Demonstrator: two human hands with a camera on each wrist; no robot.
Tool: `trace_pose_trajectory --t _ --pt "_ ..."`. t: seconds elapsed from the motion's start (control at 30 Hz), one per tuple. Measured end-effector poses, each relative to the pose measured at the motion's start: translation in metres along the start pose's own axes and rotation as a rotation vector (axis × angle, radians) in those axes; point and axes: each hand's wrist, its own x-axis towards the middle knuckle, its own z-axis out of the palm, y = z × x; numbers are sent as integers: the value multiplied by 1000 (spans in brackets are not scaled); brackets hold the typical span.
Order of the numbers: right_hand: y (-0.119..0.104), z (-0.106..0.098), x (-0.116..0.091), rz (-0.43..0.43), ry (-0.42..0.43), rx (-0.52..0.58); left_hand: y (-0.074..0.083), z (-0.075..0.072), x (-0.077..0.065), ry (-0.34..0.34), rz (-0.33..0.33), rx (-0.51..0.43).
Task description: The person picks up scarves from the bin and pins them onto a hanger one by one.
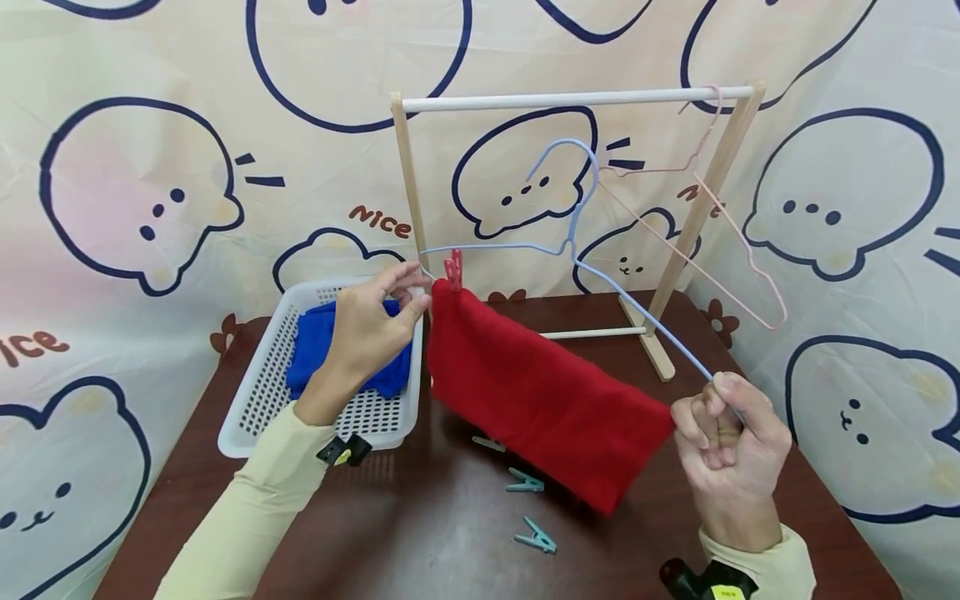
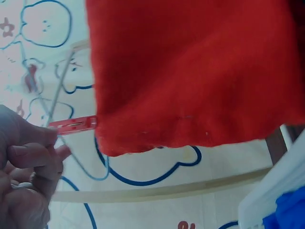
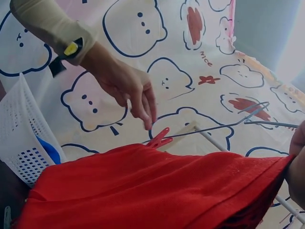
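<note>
A red cloth (image 1: 547, 392) hangs slantwise from a blue clothes hanger (image 1: 637, 308). One red clothes peg (image 1: 453, 271) clips its upper left corner at the hanger's left arm. Beside that corner is my left hand (image 1: 371, 321), fingers loosely bent; in the right wrist view the same hand (image 3: 131, 90) appears just off the peg (image 3: 159, 138), apart from it. My right hand (image 1: 735, 442) grips the hanger's right end together with the cloth's right corner. In the left wrist view the cloth (image 2: 190, 71) hides much of the scene.
A white basket (image 1: 255, 392) with blue cloth (image 1: 315, 342) stands at the left. Teal pegs (image 1: 536, 537) and a pale peg (image 1: 489, 443) lie on the brown table (image 1: 420, 533). Behind is a rack (image 1: 577, 100), a pink hanger (image 1: 738, 225) on its bar.
</note>
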Motion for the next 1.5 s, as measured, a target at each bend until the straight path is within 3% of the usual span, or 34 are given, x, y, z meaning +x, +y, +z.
trace_pose_trajectory --t 0.17,0.33,0.5,0.77,1.0,1.2,1.4,1.5 --pt "-5 0 -1 -11 23 27 0 -4 -24 -55 -93 -15" --pt "-9 -1 0 -28 27 37 0 4 -48 -146 -146 -49" --pt "-11 2 4 -60 31 26 -2 20 -68 -223 -198 -105" --pt "-18 7 9 -99 51 33 -6 50 -85 -424 -233 -116" --pt "-25 9 6 -146 84 29 -6 75 -97 -560 -164 -190" --pt "-29 12 5 -193 113 37 -8 98 -111 -646 -99 -152" --pt "-30 16 5 -204 144 43 -7 116 -130 -731 35 -141" --pt "-32 19 4 -228 190 42 -5 122 -142 -775 104 -92"
